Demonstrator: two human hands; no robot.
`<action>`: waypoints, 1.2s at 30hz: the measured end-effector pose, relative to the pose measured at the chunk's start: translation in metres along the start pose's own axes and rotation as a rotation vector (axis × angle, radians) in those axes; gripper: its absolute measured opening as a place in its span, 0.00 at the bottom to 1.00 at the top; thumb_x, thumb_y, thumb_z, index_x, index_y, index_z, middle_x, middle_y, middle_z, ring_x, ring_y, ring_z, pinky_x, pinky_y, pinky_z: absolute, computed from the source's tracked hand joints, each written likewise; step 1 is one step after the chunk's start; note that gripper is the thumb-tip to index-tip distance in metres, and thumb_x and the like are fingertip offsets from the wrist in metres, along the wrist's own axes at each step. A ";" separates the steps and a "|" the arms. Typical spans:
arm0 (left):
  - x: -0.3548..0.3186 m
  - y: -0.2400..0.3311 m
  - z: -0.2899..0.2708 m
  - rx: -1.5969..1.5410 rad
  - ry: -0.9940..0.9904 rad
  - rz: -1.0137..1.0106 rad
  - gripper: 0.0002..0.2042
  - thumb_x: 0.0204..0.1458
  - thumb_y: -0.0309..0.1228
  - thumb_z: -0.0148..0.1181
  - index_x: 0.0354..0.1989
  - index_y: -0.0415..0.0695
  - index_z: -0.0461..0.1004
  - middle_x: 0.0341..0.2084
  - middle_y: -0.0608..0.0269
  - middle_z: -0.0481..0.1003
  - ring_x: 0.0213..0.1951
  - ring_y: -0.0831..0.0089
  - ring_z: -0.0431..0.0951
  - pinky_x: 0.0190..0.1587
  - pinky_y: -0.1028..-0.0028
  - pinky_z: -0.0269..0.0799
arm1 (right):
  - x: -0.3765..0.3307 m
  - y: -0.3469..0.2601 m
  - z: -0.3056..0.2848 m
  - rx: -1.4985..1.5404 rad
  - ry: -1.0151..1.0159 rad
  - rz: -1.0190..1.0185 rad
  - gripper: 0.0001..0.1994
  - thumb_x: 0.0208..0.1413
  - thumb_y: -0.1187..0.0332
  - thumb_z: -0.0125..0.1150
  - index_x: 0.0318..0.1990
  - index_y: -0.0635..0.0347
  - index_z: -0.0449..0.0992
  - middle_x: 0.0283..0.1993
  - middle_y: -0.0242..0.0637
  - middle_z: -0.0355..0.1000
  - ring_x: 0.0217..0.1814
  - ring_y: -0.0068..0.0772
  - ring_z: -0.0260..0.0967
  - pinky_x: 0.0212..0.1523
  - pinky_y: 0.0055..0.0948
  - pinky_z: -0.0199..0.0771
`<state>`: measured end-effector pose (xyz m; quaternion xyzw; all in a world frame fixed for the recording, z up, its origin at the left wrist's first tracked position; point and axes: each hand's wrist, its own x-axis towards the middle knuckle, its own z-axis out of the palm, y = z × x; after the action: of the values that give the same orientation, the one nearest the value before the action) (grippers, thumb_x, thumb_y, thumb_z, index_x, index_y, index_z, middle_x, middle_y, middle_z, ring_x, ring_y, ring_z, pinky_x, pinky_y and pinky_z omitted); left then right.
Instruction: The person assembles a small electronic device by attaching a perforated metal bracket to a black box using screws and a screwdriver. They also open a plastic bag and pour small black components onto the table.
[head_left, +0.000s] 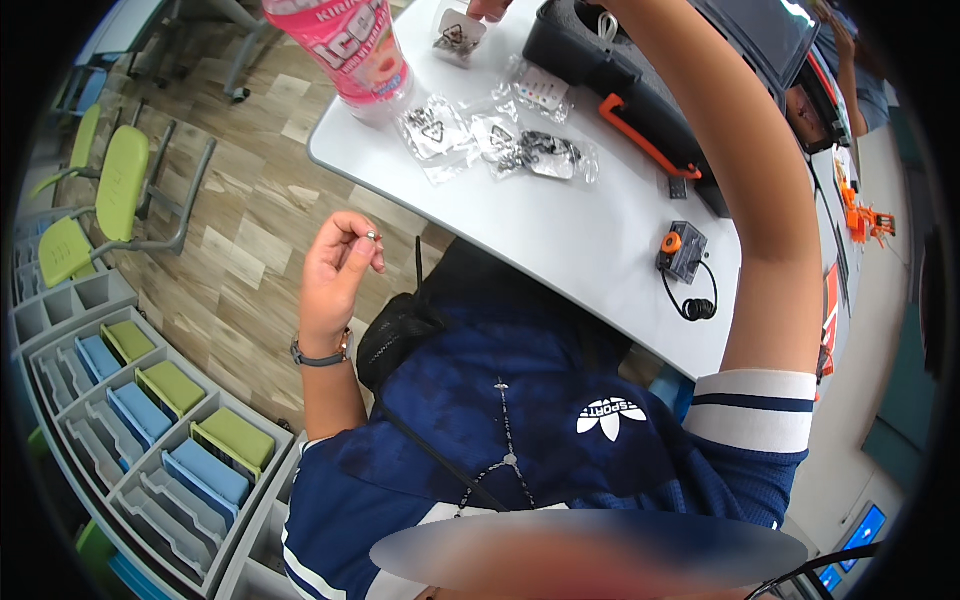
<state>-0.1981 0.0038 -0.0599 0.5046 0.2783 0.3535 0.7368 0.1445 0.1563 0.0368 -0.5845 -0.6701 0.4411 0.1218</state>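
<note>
My left hand [338, 262] is raised beside the table's near left edge. Its thumb and fingers pinch a tiny metallic piece [371, 236], too small to name. My right arm reaches far across the table, and only the fingertips of my right hand [489, 9] show at the top edge. They close on the corner of a small clear plastic bag [459, 38] with dark bits inside; the rest of that hand is cut off. More clear bags of small parts [437, 130] lie nearer, among them a bag with dark pieces [551, 156].
A bottle with a pink label [345, 50] stands at the white table's [450, 215] left corner. Right of the bags is a black case with an orange handle [650, 137]. A small dark device with a coiled cable [686, 255] lies near my right arm. Green chairs [122, 185] and tray drawers [205, 470] are left.
</note>
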 end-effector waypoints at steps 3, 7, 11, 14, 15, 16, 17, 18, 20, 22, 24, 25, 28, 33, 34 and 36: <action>-0.001 0.009 -0.002 0.053 0.021 0.048 0.04 0.56 0.27 0.52 0.36 0.41 0.66 0.30 0.67 0.67 0.29 0.81 0.68 0.34 0.81 0.66 | -0.008 -0.027 0.007 0.207 0.035 -0.050 0.19 0.43 0.80 0.64 0.44 0.74 0.67 0.32 0.45 0.76 0.33 0.31 0.76 0.36 0.24 0.77; 0.015 0.031 0.017 0.135 -0.028 0.145 0.05 0.55 0.26 0.52 0.37 0.41 0.66 0.30 0.67 0.67 0.31 0.81 0.68 0.36 0.80 0.66 | -0.064 -0.056 0.009 0.194 0.155 -0.106 0.19 0.44 0.79 0.64 0.45 0.74 0.66 0.31 0.46 0.76 0.32 0.29 0.75 0.35 0.23 0.75; 0.036 0.048 0.051 0.261 -0.031 0.395 0.05 0.54 0.24 0.53 0.37 0.40 0.67 0.31 0.64 0.69 0.34 0.77 0.69 0.41 0.76 0.67 | -0.097 -0.053 0.021 0.254 0.126 -0.041 0.22 0.45 0.78 0.65 0.47 0.72 0.63 0.31 0.43 0.75 0.34 0.27 0.74 0.36 0.21 0.73; 0.061 0.054 0.074 0.559 -0.063 0.674 0.04 0.51 0.22 0.55 0.35 0.39 0.68 0.31 0.60 0.72 0.40 0.70 0.73 0.45 0.71 0.67 | -0.124 -0.049 0.034 0.245 0.115 -0.006 0.22 0.46 0.77 0.64 0.47 0.70 0.62 0.30 0.41 0.76 0.32 0.25 0.73 0.32 0.19 0.71; 0.069 0.053 0.083 0.567 -0.083 0.722 0.05 0.50 0.21 0.55 0.35 0.39 0.68 0.31 0.60 0.72 0.41 0.67 0.73 0.46 0.70 0.66 | -0.132 -0.046 0.037 0.295 0.100 0.012 0.21 0.46 0.77 0.63 0.48 0.70 0.63 0.30 0.40 0.76 0.32 0.23 0.73 0.30 0.17 0.70; 0.076 0.051 0.092 0.575 -0.105 0.770 0.05 0.49 0.20 0.56 0.34 0.39 0.69 0.31 0.59 0.72 0.43 0.64 0.74 0.48 0.68 0.66 | -0.139 -0.043 0.042 0.345 0.085 0.029 0.21 0.47 0.77 0.63 0.48 0.69 0.63 0.30 0.39 0.75 0.32 0.21 0.73 0.29 0.16 0.69; 0.083 0.049 0.100 0.580 -0.130 0.824 0.06 0.47 0.19 0.57 0.34 0.40 0.69 0.31 0.58 0.73 0.44 0.62 0.74 0.49 0.67 0.66 | -0.148 -0.040 0.045 0.316 0.108 0.013 0.21 0.45 0.76 0.64 0.46 0.69 0.65 0.31 0.40 0.75 0.34 0.24 0.73 0.33 0.18 0.70; 0.088 0.046 0.106 0.618 -0.148 0.899 0.07 0.47 0.19 0.57 0.34 0.40 0.69 0.30 0.59 0.73 0.44 0.60 0.74 0.50 0.67 0.66 | -0.157 -0.038 0.050 0.286 0.131 -0.004 0.21 0.43 0.74 0.66 0.45 0.69 0.66 0.32 0.42 0.75 0.35 0.27 0.73 0.37 0.21 0.70; 0.095 0.040 0.117 0.686 -0.189 1.052 0.08 0.45 0.18 0.58 0.34 0.40 0.69 0.29 0.60 0.73 0.45 0.57 0.75 0.51 0.66 0.65 | -0.171 -0.031 0.058 0.260 0.178 -0.019 0.21 0.40 0.74 0.68 0.43 0.68 0.67 0.29 0.40 0.74 0.33 0.26 0.73 0.38 0.21 0.70; 0.096 0.036 0.130 0.718 -0.266 1.107 0.11 0.42 0.18 0.61 0.34 0.43 0.69 0.31 0.63 0.74 0.40 0.62 0.77 0.53 0.64 0.65 | -0.181 -0.024 0.066 0.267 0.224 -0.019 0.21 0.39 0.77 0.69 0.41 0.65 0.64 0.22 0.35 0.73 0.25 0.18 0.71 0.31 0.16 0.70; 0.097 0.032 0.136 0.746 -0.359 1.139 0.12 0.41 0.19 0.62 0.34 0.44 0.69 0.32 0.64 0.75 0.38 0.66 0.77 0.54 0.63 0.65 | -0.188 -0.022 0.069 0.275 0.219 0.027 0.20 0.39 0.76 0.68 0.41 0.65 0.65 0.23 0.34 0.73 0.25 0.17 0.70 0.27 0.15 0.68; 0.098 0.029 0.137 0.786 -0.351 1.173 0.13 0.40 0.19 0.63 0.33 0.45 0.69 0.33 0.65 0.76 0.35 0.70 0.77 0.54 0.62 0.66 | -0.192 -0.022 0.068 0.270 0.213 0.056 0.20 0.39 0.75 0.68 0.40 0.65 0.65 0.23 0.34 0.73 0.24 0.16 0.69 0.26 0.15 0.66; 0.096 0.024 0.137 0.862 -0.351 1.185 0.12 0.41 0.19 0.62 0.32 0.45 0.69 0.32 0.65 0.75 0.34 0.69 0.76 0.53 0.63 0.66 | -0.199 -0.014 0.072 0.272 0.218 0.055 0.19 0.41 0.74 0.67 0.40 0.64 0.65 0.24 0.33 0.73 0.25 0.15 0.68 0.25 0.11 0.63; 0.096 0.021 0.143 0.994 -0.258 1.105 0.09 0.44 0.17 0.59 0.32 0.41 0.69 0.28 0.61 0.72 0.31 0.65 0.74 0.41 0.67 0.70 | -0.194 0.009 0.078 0.460 0.274 -0.004 0.15 0.44 0.76 0.65 0.39 0.64 0.66 0.28 0.34 0.74 0.29 0.15 0.68 0.31 0.13 0.66; 0.097 0.020 0.142 1.013 -0.237 1.065 0.08 0.45 0.17 0.58 0.32 0.39 0.69 0.27 0.59 0.72 0.31 0.63 0.74 0.38 0.69 0.71 | -0.193 0.013 0.078 0.486 0.276 -0.025 0.14 0.45 0.75 0.64 0.38 0.64 0.66 0.29 0.34 0.74 0.30 0.15 0.68 0.32 0.14 0.67; 0.099 0.016 0.141 0.974 -0.254 0.971 0.07 0.45 0.17 0.58 0.32 0.38 0.69 0.27 0.57 0.71 0.30 0.63 0.73 0.35 0.70 0.69 | -0.192 0.021 0.080 0.540 0.281 -0.064 0.12 0.47 0.75 0.62 0.37 0.63 0.67 0.30 0.34 0.74 0.31 0.15 0.69 0.35 0.16 0.68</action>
<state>-0.0347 0.0097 -0.0024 0.8822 0.0599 0.4161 0.2121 0.1597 -0.0525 0.0425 -0.5650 -0.5231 0.5140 0.3781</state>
